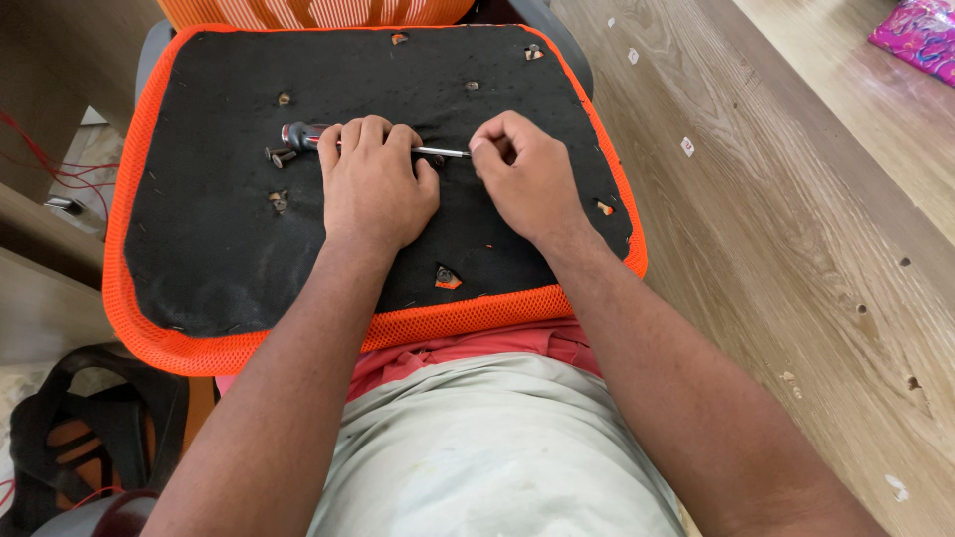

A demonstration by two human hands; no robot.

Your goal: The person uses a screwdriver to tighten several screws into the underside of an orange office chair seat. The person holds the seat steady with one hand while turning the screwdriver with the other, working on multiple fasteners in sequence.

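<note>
Black seat underside (249, 249) with orange mesh edge, left hand (373, 184) gripping screwdriver (298, 134), right hand (527, 179) pinching its shaft, wooden floor (776, 199)

Bare forearms, pale grey-white shirt (497, 447) over red-pink cloth (468, 350).

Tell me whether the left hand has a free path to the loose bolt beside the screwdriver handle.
Probably yes: the left hand lies over the screwdriver, and the bolt sits just beyond its fingers on bare black seat underside, nothing between.
</note>
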